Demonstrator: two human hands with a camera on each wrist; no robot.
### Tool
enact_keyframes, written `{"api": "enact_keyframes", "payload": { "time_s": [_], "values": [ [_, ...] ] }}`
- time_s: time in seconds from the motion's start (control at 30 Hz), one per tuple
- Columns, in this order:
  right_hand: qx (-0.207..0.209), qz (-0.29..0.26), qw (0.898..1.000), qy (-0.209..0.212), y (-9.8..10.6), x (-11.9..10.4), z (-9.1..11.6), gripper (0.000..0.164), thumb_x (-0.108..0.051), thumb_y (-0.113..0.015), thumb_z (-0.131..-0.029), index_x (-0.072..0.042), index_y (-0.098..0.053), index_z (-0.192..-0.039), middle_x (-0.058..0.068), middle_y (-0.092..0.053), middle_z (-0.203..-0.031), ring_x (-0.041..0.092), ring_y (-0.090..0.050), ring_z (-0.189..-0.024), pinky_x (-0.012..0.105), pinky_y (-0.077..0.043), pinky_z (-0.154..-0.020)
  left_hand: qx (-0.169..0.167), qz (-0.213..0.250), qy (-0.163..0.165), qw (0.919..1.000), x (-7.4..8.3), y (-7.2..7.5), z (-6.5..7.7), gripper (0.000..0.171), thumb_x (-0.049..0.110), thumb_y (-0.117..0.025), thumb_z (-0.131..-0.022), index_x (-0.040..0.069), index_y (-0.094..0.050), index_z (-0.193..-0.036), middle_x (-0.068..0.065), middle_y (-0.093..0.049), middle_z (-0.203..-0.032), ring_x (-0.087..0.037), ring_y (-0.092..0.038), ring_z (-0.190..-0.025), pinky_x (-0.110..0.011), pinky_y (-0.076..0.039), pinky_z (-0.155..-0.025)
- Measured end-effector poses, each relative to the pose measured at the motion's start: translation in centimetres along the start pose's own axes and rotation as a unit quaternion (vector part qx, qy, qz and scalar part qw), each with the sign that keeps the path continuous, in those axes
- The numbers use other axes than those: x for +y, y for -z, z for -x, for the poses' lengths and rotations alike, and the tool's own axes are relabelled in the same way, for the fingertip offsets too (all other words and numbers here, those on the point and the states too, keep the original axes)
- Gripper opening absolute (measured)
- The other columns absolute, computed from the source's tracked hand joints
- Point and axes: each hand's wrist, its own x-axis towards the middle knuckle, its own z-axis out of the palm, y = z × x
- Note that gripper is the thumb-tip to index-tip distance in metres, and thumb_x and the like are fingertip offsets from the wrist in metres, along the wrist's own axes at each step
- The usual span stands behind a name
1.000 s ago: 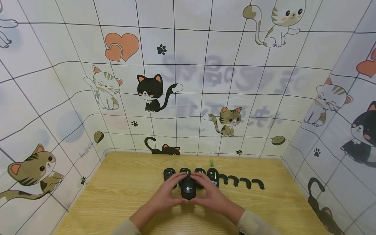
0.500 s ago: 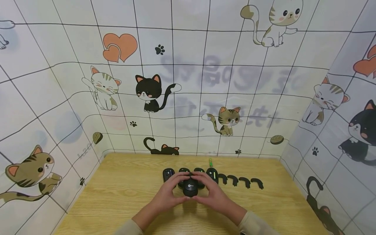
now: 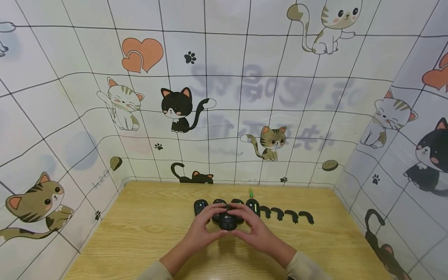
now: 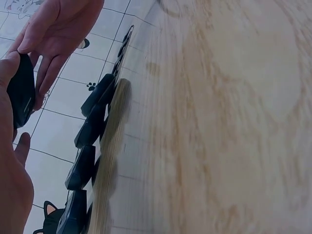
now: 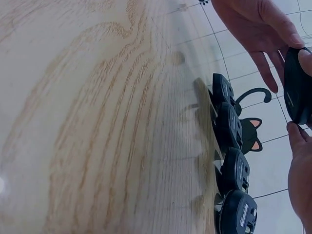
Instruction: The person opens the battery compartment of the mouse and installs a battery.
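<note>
A black computer mouse [image 3: 228, 223] is held above the table between both hands, its near rounded end turned toward the head camera. My left hand [image 3: 203, 229] grips its left side, thumb at the near end and fingers over the far end. From the other side my right hand [image 3: 254, 232] grips it the same way. In the left wrist view the mouse [image 4: 22, 92] appears off the tabletop, and the right wrist view shows the mouse [image 5: 295, 87] between the fingertips too. Fingers hide part of its far end.
Behind the hands several black mice [image 3: 252, 207] lie in a row, undersides up. Several curved black pieces [image 3: 291, 216] continue the row rightward. A small green item [image 3: 251, 192] lies farther back on the wooden table [image 3: 147, 217]. A cat-printed sheet [image 3: 224, 93] encloses the back and sides.
The held mouse has been tilted, so its top looks foreshortened and its near end shows more. It has shifted slightly up in the head view, with both hands still on it.
</note>
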Motion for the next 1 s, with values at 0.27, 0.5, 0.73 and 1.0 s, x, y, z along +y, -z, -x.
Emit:
{"api": "enact_keyframes", "payload": {
  "time_s": [0.27,0.5,0.73,1.0],
  "values": [
    [0.005,-0.012,1.000,0.012,0.00,0.25,0.13,0.053,-0.016,-0.075,-0.108,-0.023,-0.058,-0.157,0.007,-0.042,-0.171,0.041,-0.044,-0.155,0.044,-0.051,-0.119,0.010,0.047,-0.011,0.9988,0.13,-0.52,-0.15,0.051,0.022,-0.090,-0.096,0.027,-0.070,-0.142,-0.001,-0.062,-0.155,-0.027,-0.058,-0.145,-0.045,-0.059,-0.109],
    [0.011,-0.004,1.000,0.017,0.13,0.10,0.08,0.052,-0.013,-0.073,-0.109,-0.020,-0.057,-0.158,0.009,-0.045,-0.169,0.034,-0.051,-0.151,0.047,-0.056,-0.112,0.007,0.062,-0.002,0.9980,0.45,-0.38,-0.36,0.050,0.017,-0.092,-0.094,0.024,-0.072,-0.139,0.000,-0.064,-0.152,-0.025,-0.060,-0.142,-0.047,-0.059,-0.109],
    [0.008,0.022,1.000,0.020,0.46,-0.19,-0.12,0.050,-0.013,-0.067,-0.112,-0.019,-0.055,-0.160,0.010,-0.053,-0.162,0.027,-0.059,-0.142,0.055,-0.059,-0.105,0.016,0.065,-0.006,0.9977,0.17,-0.41,-0.65,0.043,0.019,-0.088,-0.098,0.026,-0.072,-0.138,0.003,-0.068,-0.144,-0.022,-0.066,-0.133,-0.053,-0.062,-0.103],
    [-0.022,0.041,0.997,-0.056,0.67,-0.19,-0.23,0.043,-0.029,-0.058,-0.117,-0.032,-0.053,-0.159,-0.005,-0.063,-0.148,0.019,-0.068,-0.126,0.037,-0.060,-0.101,0.018,0.066,0.012,0.9976,0.29,-0.44,-0.71,0.040,0.018,-0.083,-0.102,0.025,-0.071,-0.139,0.000,-0.071,-0.136,-0.024,-0.073,-0.120,-0.051,-0.065,-0.098]
  ]
}}
